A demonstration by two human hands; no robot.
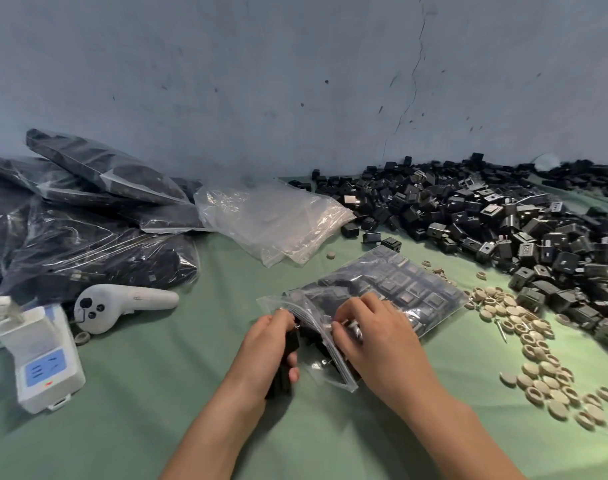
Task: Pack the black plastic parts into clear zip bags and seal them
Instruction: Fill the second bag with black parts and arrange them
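L hand (273,344) grips black parts (282,380); R hand (375,336) pinches zip bag (396,280) mouth.

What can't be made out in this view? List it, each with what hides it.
Head view:
Zip bag mouth: sealed or not, hidden by left hand and right hand.
Black part in the left hand: shape hidden by its fingers.
Filled bags: cut off by the left edge, contents lost in glare.
Loose pile: cut off by the right edge.
White device: print blurred.
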